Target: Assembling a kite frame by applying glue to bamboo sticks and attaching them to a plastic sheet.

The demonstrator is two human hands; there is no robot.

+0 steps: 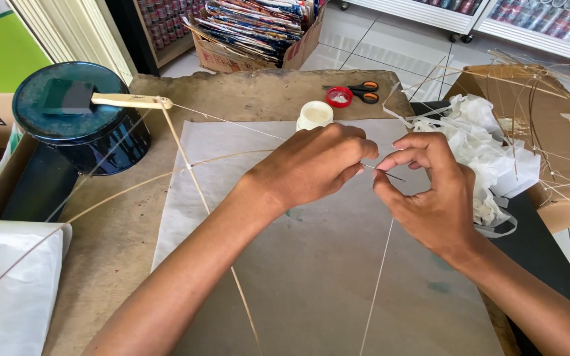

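My left hand (311,165) and my right hand (430,191) meet over a grey paper sheet (311,277) on a worn table (107,264). Both pinch a thin white string (377,280) where it reaches the tip of a curved bamboo stick (126,191). A second thin bamboo spine (196,188) crosses the curved one, and they form a kite frame on the paper. The string runs from my fingers down toward me. Behind my left hand stands a small white spool or pot (315,113).
A dark round tin (77,118) with a foam brush (94,99) on its lid stands at the left. Orange-handled scissors (361,92) and a red lid (339,97) lie at the far edge. Crumpled white paper scraps (489,151) and bamboo frames (536,99) are on the right.
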